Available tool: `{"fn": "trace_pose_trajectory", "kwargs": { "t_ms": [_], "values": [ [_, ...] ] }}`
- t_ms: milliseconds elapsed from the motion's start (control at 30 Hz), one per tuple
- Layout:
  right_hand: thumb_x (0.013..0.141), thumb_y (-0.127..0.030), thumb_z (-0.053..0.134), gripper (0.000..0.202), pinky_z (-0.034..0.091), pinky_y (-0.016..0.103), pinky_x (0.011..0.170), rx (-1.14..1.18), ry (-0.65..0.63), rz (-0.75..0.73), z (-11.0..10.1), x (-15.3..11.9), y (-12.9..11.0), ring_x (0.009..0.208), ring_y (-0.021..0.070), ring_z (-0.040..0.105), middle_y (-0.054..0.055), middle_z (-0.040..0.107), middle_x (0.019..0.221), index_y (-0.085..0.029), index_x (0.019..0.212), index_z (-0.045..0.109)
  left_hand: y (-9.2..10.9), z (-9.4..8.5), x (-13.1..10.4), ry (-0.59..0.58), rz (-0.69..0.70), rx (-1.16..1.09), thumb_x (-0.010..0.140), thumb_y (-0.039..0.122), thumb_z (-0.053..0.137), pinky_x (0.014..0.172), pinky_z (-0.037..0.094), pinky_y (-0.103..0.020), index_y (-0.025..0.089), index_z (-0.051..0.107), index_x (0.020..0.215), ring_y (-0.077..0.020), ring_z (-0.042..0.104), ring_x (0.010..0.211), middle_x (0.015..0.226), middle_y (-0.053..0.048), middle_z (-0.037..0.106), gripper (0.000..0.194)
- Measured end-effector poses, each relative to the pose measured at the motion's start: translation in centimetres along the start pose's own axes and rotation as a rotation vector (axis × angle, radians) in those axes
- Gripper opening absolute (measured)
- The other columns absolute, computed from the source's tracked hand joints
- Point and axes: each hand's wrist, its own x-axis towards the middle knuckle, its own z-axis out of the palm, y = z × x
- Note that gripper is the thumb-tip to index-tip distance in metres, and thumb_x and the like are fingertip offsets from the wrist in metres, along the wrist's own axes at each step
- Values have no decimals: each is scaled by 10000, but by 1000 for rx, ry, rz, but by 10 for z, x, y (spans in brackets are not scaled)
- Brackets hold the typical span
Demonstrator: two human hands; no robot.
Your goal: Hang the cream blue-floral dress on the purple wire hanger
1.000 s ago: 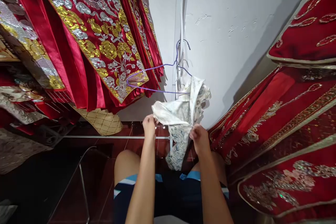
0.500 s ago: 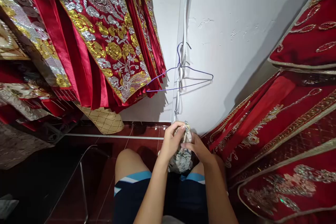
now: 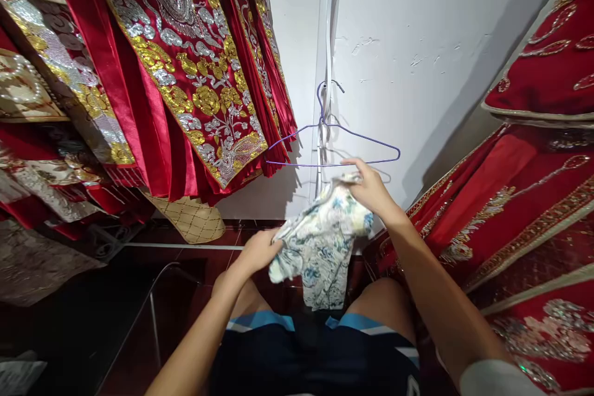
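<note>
Between my two hands a small floral garment (image 3: pixel 325 247), white with blue and pale yellow flowers, is stretched out and hangs down above my lap. My left hand (image 3: pixel 260 253) is closed on its left edge. At its upper right edge my right hand (image 3: pixel 369 189) grips the cloth, a little below a purple wire hanger (image 3: pixel 357 133). The hanger hangs by its hook on a white strip along the wall, with nothing on it. Whether the garment is a shirt or a dress I cannot tell.
Red embroidered garments (image 3: pixel 204 80) with gold and silver sequins hang on the left, others (image 3: pixel 501 179) on the right. Behind the hanger is a white wall (image 3: pixel 394 43). A black seat (image 3: pixel 93 297) with a metal frame stands at lower left.
The garment was bunched between both hands near my lap; now it is spread. My left hand has moved left and slightly down, my right hand up and right toward the hanger.
</note>
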Motion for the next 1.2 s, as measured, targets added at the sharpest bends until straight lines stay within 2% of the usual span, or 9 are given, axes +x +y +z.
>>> {"fn": "trace_pose_trajectory", "kwargs": {
  "t_ms": [100,233,333,600,833,900,1000,1067,1200],
  "values": [
    [737,-198,630,381,465,323,793,-136,-5,-94,12,39,18,836,205,623,61,723,1055,-212,1112,694,9,-36,10,96,8,239,846,341,533,648,352,-277,205,663,763,-221,586,664,699,-53,670,205],
    [791,-319,573,185,472,350,776,-223,-60,49,26,59,38,790,238,627,75,724,841,-166,806,675,21,-65,18,44,-20,481,880,411,494,694,396,-314,205,595,644,-253,620,682,661,-75,654,329],
    [754,-357,602,190,465,332,732,-235,10,18,20,50,40,740,229,607,48,699,756,-175,746,654,18,-73,23,72,22,546,884,322,436,842,461,-367,194,614,704,-293,667,916,938,-121,721,283],
    [710,-325,615,161,415,290,660,-215,162,-12,-10,26,15,677,175,535,3,599,635,-178,645,601,45,-78,55,458,383,151,955,245,338,1018,454,-393,179,556,891,-256,593,1153,1233,-141,636,236],
    [796,-408,603,237,425,295,634,-169,62,-83,-1,5,7,650,175,541,16,611,674,-186,712,608,87,-87,108,481,488,38,871,130,422,848,472,-315,170,554,1249,-198,636,868,951,-60,699,403],
    [775,-398,657,287,463,314,678,-201,147,-180,-12,4,9,703,195,585,34,664,773,-177,958,673,85,-92,118,490,477,90,852,125,413,825,463,-308,170,632,1105,-196,620,827,898,-52,692,338],
    [660,-363,801,742,505,353,722,-285,386,-228,-40,10,12,731,215,623,50,701,828,-151,1330,560,82,-99,122,507,486,154,844,130,398,792,447,-306,174,639,937,-200,594,807,853,-52,661,262],
    [610,-376,846,785,522,377,749,-325,433,-199,-61,18,12,764,237,654,73,722,830,-113,1306,596,84,-102,121,507,504,214,858,151,399,771,437,-318,175,617,873,-209,571,794,833,-60,630,220],
    [618,-413,854,421,532,407,802,-334,293,-124,-96,33,1,866,299,699,109,749,804,-113,897,756,87,-109,120,583,511,255,886,183,422,848,442,-349,170,619,886,-236,577,914,947,-97,628,197]
  ]
}}
